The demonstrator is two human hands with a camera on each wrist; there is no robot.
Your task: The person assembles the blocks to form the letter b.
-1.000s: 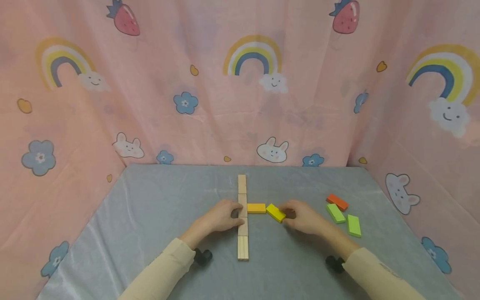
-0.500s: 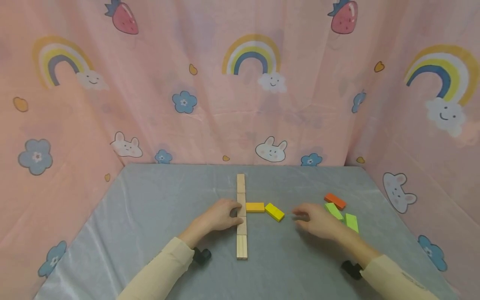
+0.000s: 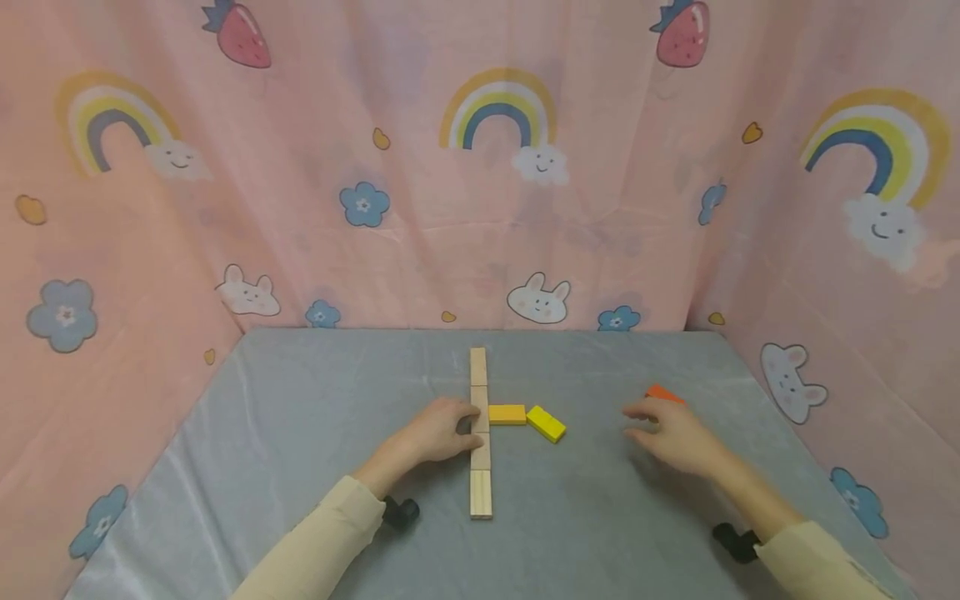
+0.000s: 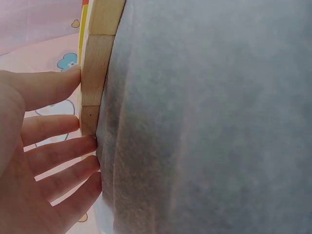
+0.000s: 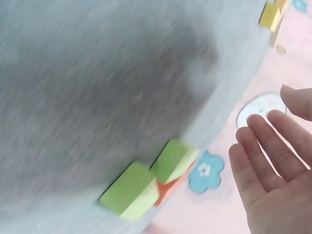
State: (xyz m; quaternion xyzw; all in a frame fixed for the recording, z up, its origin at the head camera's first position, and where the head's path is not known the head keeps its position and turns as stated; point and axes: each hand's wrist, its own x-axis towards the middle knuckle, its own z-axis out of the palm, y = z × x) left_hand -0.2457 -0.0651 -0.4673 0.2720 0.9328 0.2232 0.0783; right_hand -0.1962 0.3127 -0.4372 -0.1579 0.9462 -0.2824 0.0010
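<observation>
A column of plain wooden blocks (image 3: 481, 493) runs front to back on the grey cloth. My left hand (image 3: 431, 432) rests against its left side, thumb and fingertips touching the middle blocks (image 4: 95, 66). An orange-yellow block (image 3: 507, 415) extends rightward from the column, and a yellow block (image 3: 546, 424) lies angled at its right end. Over on the right, my right hand (image 3: 678, 437) hovers with nothing in it, fingers apart. It hides the green blocks and part of a red-orange block (image 3: 663, 392) in the head view; two green blocks (image 5: 130, 190) show in the right wrist view.
A grey cloth (image 3: 337, 367) covers the table. Pink curtains (image 3: 420, 250) with rainbows, rabbits and flowers hang behind it and on both sides. A dark wrist device is strapped beneath each forearm.
My right hand has let go of the yellow block and moved right, over the green blocks. My left hand has stayed by the column. The head view has shifted slightly.
</observation>
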